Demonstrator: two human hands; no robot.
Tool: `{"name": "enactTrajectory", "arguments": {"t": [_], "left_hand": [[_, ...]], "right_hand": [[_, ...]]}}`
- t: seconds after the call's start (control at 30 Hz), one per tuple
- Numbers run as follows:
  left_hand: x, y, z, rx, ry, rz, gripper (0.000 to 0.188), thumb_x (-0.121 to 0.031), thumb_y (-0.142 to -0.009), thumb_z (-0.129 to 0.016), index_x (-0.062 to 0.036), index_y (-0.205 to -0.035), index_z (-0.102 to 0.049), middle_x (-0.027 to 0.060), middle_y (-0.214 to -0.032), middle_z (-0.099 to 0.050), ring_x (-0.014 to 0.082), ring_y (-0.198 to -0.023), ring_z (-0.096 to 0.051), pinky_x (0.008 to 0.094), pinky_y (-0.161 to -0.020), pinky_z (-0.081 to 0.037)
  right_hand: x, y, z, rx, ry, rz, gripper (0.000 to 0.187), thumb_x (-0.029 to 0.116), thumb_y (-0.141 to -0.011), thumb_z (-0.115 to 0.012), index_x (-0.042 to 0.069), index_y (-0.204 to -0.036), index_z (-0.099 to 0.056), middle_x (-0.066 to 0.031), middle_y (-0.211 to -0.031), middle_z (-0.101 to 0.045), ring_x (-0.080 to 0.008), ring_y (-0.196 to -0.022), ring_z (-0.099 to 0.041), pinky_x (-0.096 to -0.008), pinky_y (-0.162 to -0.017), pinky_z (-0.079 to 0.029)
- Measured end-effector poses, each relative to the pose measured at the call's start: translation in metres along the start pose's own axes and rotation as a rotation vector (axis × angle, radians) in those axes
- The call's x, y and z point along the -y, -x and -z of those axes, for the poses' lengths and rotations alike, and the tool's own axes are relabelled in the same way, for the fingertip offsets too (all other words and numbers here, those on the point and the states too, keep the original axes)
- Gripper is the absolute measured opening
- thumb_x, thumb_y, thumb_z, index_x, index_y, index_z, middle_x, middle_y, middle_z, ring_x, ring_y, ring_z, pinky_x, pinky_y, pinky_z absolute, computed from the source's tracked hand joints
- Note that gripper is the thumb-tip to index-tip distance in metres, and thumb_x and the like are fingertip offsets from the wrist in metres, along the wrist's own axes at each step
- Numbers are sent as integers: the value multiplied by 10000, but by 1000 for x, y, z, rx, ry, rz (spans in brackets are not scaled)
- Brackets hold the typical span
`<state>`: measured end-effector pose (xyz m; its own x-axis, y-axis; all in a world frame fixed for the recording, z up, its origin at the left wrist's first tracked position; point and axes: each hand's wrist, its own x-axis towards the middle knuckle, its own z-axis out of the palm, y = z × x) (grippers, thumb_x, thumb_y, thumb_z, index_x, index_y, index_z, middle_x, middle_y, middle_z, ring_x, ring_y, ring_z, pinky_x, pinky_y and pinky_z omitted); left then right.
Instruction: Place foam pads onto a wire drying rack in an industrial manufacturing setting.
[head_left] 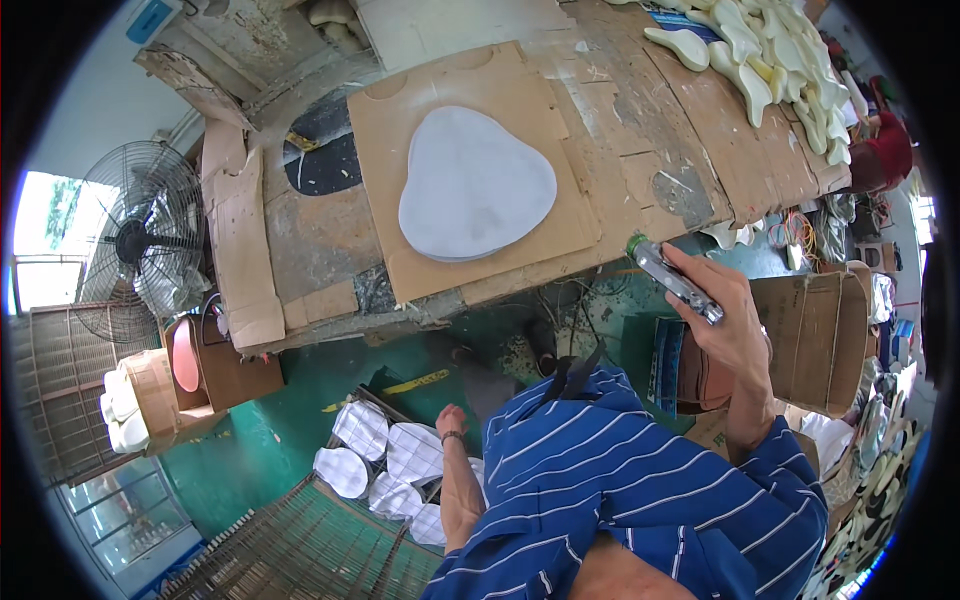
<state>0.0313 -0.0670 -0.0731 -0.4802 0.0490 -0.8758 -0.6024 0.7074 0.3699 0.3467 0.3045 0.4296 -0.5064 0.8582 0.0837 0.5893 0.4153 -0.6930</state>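
Note:
A white, rounded three-lobed pad (478,185) lies flat on a square sheet of brown cardboard (385,240) on the worktable. Off the table's near edge, to the right of the pad, my right hand (725,315) is closed around a silver metal hand tool with a green tip (680,280). The tool's exact kind is unclear; its tip points toward the table. My left hand (452,420) hangs low at my side, beside several white quilted pads (415,452) on a rack. Its fingers are too small and partly hidden to read.
Cream-coloured curved foam pieces (745,60) are piled at the table's far right. A large fan (132,240) stands left of the table. Open cardboard boxes (810,340) sit at my right; a box with an orange pad (185,355) is at left. A person in red (885,150) is far right.

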Motion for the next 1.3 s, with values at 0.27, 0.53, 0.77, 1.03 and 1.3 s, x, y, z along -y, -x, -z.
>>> {"name": "enactTrajectory", "arguments": {"t": [0.27,0.53,0.77,1.03,1.3], "left_hand": [[-32,-1,-18,33,-31,-73,419,-160,-869,-651,-79,-1280,-629,70,-1007,-707,211,-896,-680,462,-731,-559],[-82,10,-49,97,20,-311,358,-118,-882,-666,-78,-1237,-645,32,-962,-698,151,-814,-665,344,-674,-541],[-212,6,-123,177,141,-881,289,-22,-918,-648,-43,-1206,-655,-20,-857,-589,74,-697,-541,225,-543,-443],[-326,8,-182,-120,18,-1077,373,-25,-843,-639,-27,-1214,-676,66,-936,-679,174,-822,-633,305,-753,-513],[-336,18,-187,-365,-181,-1096,337,-39,-828,-618,-69,-1147,-723,102,-917,-683,226,-811,-654,349,-750,-530]], "right_hand": [[6,15,10,31,-73,79,586,-96,-726,-690,-19,-1299,-602,-214,-996,-672,-360,-832,-669,-356,-734,-513],[2,22,22,200,-88,108,692,-90,-632,-623,-25,-1321,-589,-204,-953,-668,-388,-799,-646,-352,-714,-510],[-1,29,23,42,-60,-9,661,-58,-646,-604,-24,-1306,-598,-209,-931,-660,-390,-779,-648,-356,-694,-506],[0,38,34,54,-94,18,628,-76,-693,-648,-6,-1316,-608,-193,-924,-662,-317,-753,-658,-321,-685,-500],[-16,45,34,-49,-121,-150,583,-54,-718,-701,-26,-1295,-622,-182,-945,-673,-278,-777,-662,-293,-713,-498]]}}
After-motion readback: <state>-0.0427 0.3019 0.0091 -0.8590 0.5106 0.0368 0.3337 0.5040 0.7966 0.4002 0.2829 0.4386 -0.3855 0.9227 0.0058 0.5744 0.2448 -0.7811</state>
